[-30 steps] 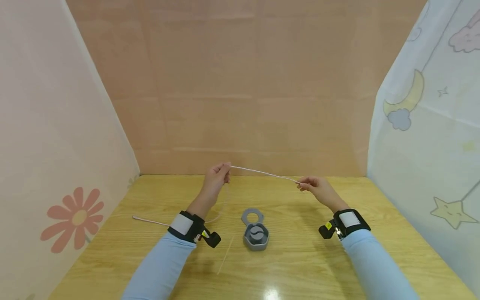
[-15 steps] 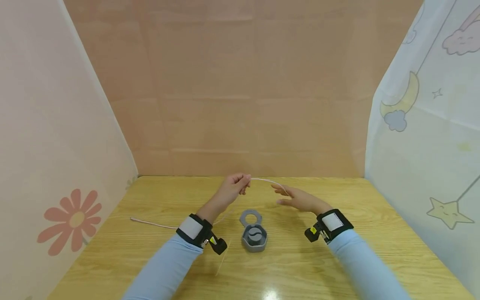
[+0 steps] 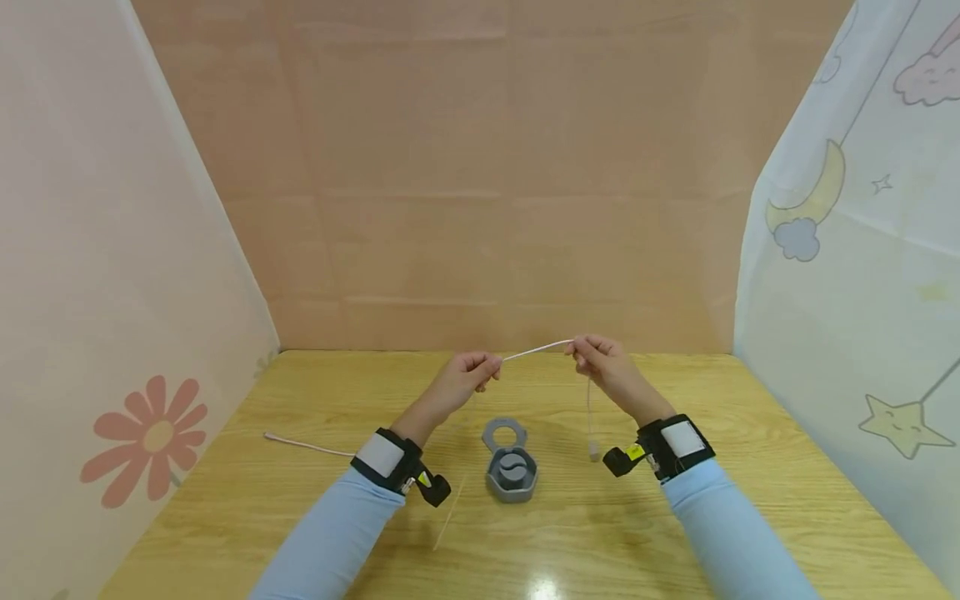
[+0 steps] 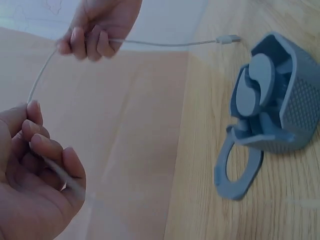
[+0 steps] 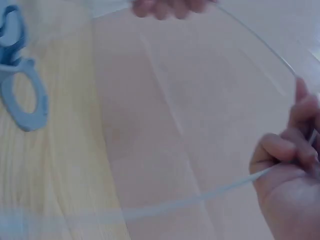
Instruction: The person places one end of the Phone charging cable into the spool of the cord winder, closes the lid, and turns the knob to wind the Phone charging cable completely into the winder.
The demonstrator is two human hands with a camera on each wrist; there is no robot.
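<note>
Mid-frame above wooden bench: right hand re-pinches thin white cable nearer left hand, both gripping; plug end now dangles.

Right hand was open at 0.5 s ago, now pinches the cable again, closer to left hand than 1 s ago. Span between hands shorter; cable's plug end now dangles below the right hand.
</note>
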